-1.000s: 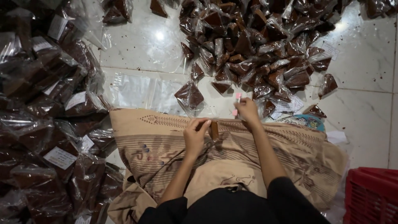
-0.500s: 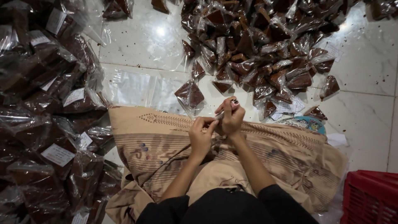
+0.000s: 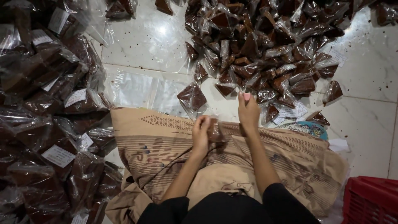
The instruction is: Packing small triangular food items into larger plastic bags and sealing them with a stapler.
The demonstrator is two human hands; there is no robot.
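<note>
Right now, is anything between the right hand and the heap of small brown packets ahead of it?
Nothing visible does. The right hand, pinching something small and pink, hovers at the near edge of the packet heap; only bare tile lies between.

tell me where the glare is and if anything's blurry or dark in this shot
Head view: a bright lamp reflection sits on the glossy floor tile at top centre; the clear bags at left lie in dim light with small glints; the left hand and the small brown packet it holds are slightly motion-blurred; the right hand is sharper; edges darken towards the corners.
</note>
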